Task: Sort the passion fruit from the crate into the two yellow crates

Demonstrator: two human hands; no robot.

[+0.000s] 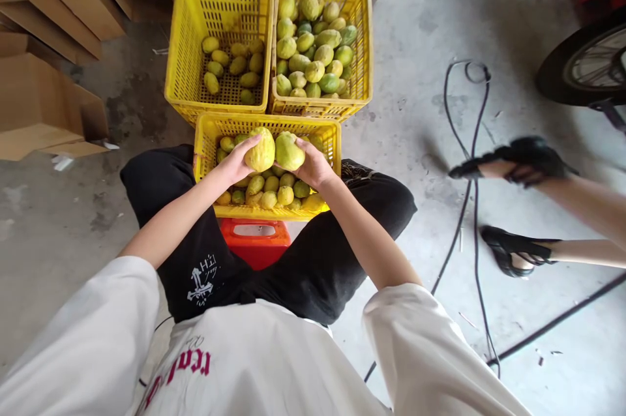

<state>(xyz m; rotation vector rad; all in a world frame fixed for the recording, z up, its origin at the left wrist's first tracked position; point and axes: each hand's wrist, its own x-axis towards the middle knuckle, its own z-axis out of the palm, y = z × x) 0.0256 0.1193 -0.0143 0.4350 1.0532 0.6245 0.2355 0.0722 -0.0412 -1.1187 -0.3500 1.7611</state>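
Note:
My left hand (238, 160) is wrapped round a lumpy, yellow-green oval fruit (260, 150). Close beside it, a second fruit (289, 151), greener and tapering, sits in the grip of my right hand (314, 165). Both are held above the front yellow crate (268, 212), which stands between my knees with many smaller yellow and green fruits (268, 199) inside. The held fruits look larger than those below and hide part of the crate's contents. Fingers on the far side of each fruit are partly hidden.
Behind stand a left yellow crate (178, 54) with several fruits low inside and a fuller right yellow crate (364, 44). Cardboard boxes (44, 103) lie left. A red stool (257, 253) is below. At right are black cables (474, 207), a person's sandalled foot (518, 253) and a wheel (587, 64).

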